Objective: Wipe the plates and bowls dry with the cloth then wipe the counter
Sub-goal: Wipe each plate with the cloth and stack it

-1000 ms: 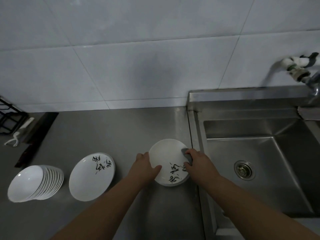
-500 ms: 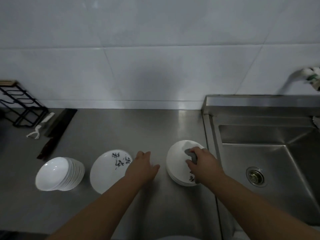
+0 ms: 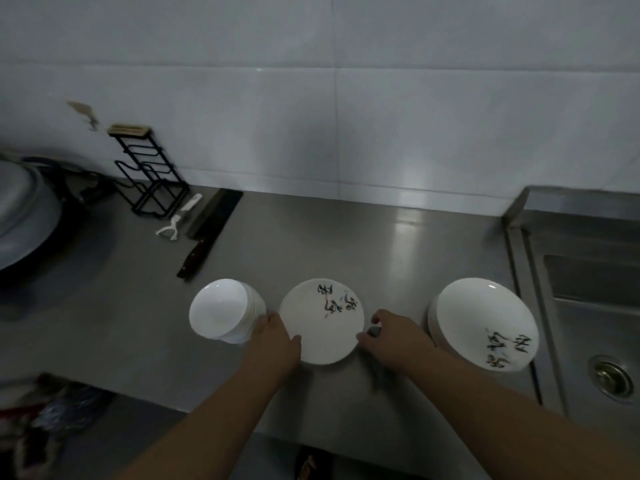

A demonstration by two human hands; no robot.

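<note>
A large metal pan sits at the far left edge of the steel bench, with a black wire rack against the tiled wall beside it. Just right of the rack lie a white peeler and a dark cleaver, side by side. Nearer the front edge stands a stack of bowls, tilted toward the camera. Just beside it is the middle plate, white with black brush lettering. The left hand grips that plate's left rim, thumb lying on the upper face, fingers hidden beneath. The right hand is at the plate's right rim, fingers curled round a small grey cloth that touches the edge. Further right, apart from the hands, a stack of plates with the same lettering rests next to the sink, whose drain shows at the far right.
</note>
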